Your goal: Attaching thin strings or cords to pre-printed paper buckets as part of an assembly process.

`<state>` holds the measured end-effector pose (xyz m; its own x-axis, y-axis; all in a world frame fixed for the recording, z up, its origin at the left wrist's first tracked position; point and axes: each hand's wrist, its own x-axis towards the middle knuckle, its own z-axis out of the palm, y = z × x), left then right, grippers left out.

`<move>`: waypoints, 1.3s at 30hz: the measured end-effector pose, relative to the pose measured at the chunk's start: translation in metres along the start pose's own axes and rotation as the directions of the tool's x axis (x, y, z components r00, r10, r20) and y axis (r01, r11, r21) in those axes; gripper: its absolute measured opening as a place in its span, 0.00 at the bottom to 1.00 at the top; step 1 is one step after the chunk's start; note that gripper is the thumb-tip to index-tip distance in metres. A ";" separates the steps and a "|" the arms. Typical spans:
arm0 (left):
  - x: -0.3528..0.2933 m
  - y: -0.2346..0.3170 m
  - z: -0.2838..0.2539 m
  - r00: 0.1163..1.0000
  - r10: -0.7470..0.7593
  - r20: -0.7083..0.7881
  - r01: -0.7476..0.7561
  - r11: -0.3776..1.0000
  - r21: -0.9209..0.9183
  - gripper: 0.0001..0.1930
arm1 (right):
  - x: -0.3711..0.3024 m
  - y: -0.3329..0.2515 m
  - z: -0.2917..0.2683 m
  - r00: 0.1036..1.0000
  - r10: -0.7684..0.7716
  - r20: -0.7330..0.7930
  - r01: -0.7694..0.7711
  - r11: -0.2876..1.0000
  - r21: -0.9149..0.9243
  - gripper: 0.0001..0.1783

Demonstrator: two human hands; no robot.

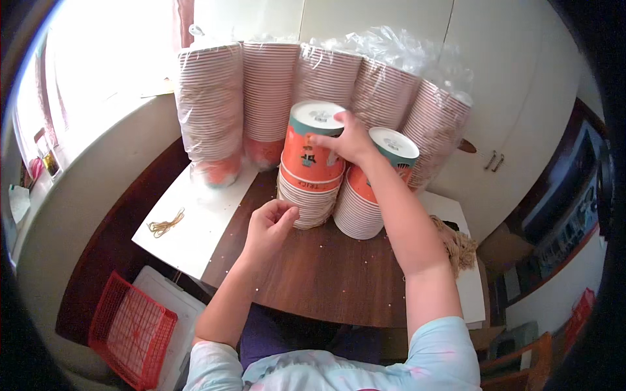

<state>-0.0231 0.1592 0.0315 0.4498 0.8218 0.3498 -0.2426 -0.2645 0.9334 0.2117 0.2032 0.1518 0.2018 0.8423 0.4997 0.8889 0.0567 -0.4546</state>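
Note:
Two upside-down stacks of paper tubs stand side by side on the brown table. Atop the left stack (308, 205) is an orange tub (306, 153) with a green band and a white base. My right hand (351, 138) grips this tub near its base, thumb against its side. Close to the left stack's lower rims, my left hand (270, 225) is closed, thumb and forefinger together; whatever they may hold is too small to make out. Beyond my right wrist, the right stack (357, 210) has its own orange tub on top, partly hidden by my forearm.
Several tall stacks of tubs in clear plastic (270, 91) line the table's back. Tan rubber bands (166, 223) lie on the white left part, and a tan bundle of strands (460, 247) sits at the right. Down left is a red basket (134, 329); cabinet doors (502, 98) stand behind.

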 end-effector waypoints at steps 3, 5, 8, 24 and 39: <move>0.006 -0.015 0.003 1.000 -0.011 0.010 0.011 1.000 0.027 0.11 | -0.005 0.002 -0.001 0.969 0.072 0.235 -0.056 0.996 -0.072 0.54; 0.009 -0.025 0.006 1.000 -0.001 0.023 0.000 0.999 0.045 0.11 | -0.012 -0.012 -0.005 0.959 0.084 0.271 0.038 0.908 -0.418 0.50; 0.007 -0.029 0.012 0.998 -0.050 0.048 0.037 0.967 0.251 0.13 | -0.029 -0.021 -0.005 0.986 -0.161 -0.034 0.123 0.855 -0.503 0.41; 0.015 -0.031 0.109 0.965 0.195 0.177 -0.248 0.900 0.359 0.30 | -0.033 0.059 -0.124 0.924 -0.189 -0.333 0.119 0.968 -0.221 0.14; -0.012 -0.058 0.061 0.997 0.040 0.069 -0.066 0.902 0.427 0.17 | -0.260 0.027 -0.097 0.994 0.094 -0.060 -0.077 0.969 0.236 0.11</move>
<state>0.0378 0.1339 -0.0218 0.4977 0.7737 0.3920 0.1181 -0.5082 0.8531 0.2229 -0.0663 0.0806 0.3084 0.8104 0.4981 0.7486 0.1163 -0.6527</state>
